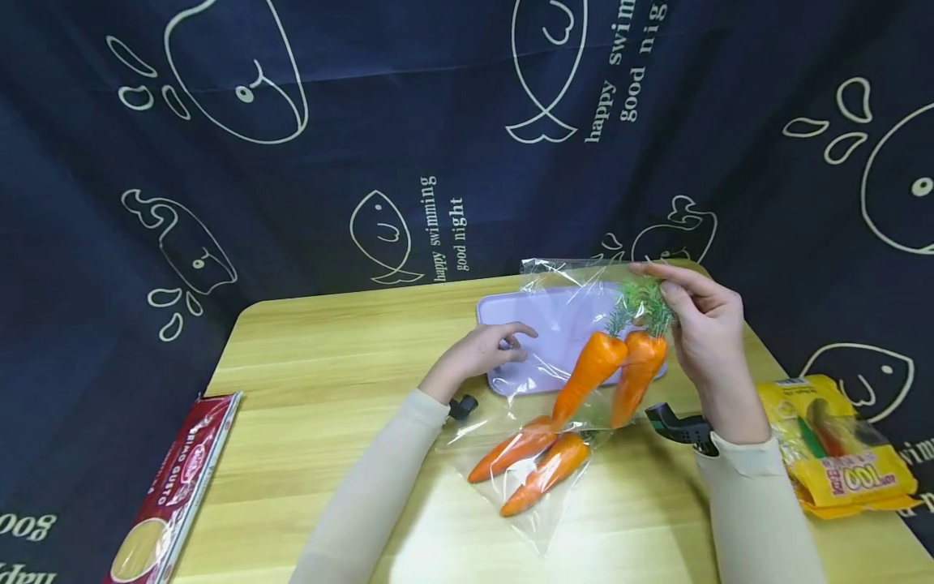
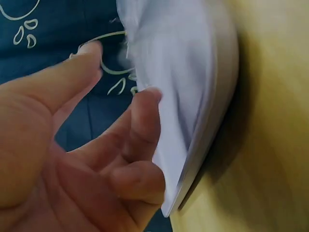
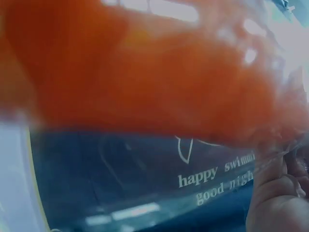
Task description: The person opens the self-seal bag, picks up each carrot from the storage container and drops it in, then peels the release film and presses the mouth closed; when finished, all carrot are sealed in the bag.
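My right hand [image 1: 711, 332] pinches the top corner of a clear plastic bag [image 1: 558, 276] and holds it up over the table. Inside hang several orange carrots [image 1: 589, 371], the upper two with green leafy tops; the lower ones sit near the tabletop. In the right wrist view, a blurred carrot [image 3: 145, 77] fills much of the picture. Behind the bag lies a pale purple tray [image 1: 503, 312]. At its left side is my left hand [image 1: 477, 350], fingers loosely bent. The left wrist view shows nothing between thumb and fingers.
A yellow package [image 1: 846, 478] lies at the table's right edge. On the left edge rests a red pasta-like packet [image 1: 182, 478]. A dark patterned curtain [image 1: 328, 122] hangs behind the wooden table [image 1: 306, 373].
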